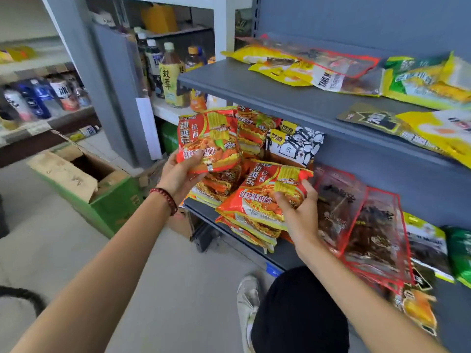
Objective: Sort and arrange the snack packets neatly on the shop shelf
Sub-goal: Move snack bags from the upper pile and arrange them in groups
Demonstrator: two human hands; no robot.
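Left hand: the left hand point(182, 171) grasps the raised noodle packet point(207, 141) by its bottom edge, thumb across the front and fingers behind. The packet stands upright, lifted off the pile.
Right hand: the right hand point(300, 210) clasps the second noodle packet point(260, 197) at its right end, thumb on the face and fingers curled over the far edge. That packet lies tilted on top of the noodle pile point(224, 184).
Where the packets are: the raised one is at 11 o'clock of the second. The pile fills the left end of the lower shelf point(226, 235).
Neighbours: red-edged pouches point(367, 233) lean at 3 o'clock of the right hand, very close to it. Black-and-white packets point(295, 146) stand at 12 o'clock of the second packet.
Weight: probably light, so 1 hand per packet is enough.
Surface: glossy film, likely slick and crinkly, so packets stacked flat may slide.
Contents: likely a brittle noodle block that hard squeezing could crack.
Best hold: across the block's short edges, fingers flat beneath and thumb on top. The sealed fins are a poorer grip because the packet may swing from them.
Stacking: faces up with edges squared seems the steadiest arrangement.
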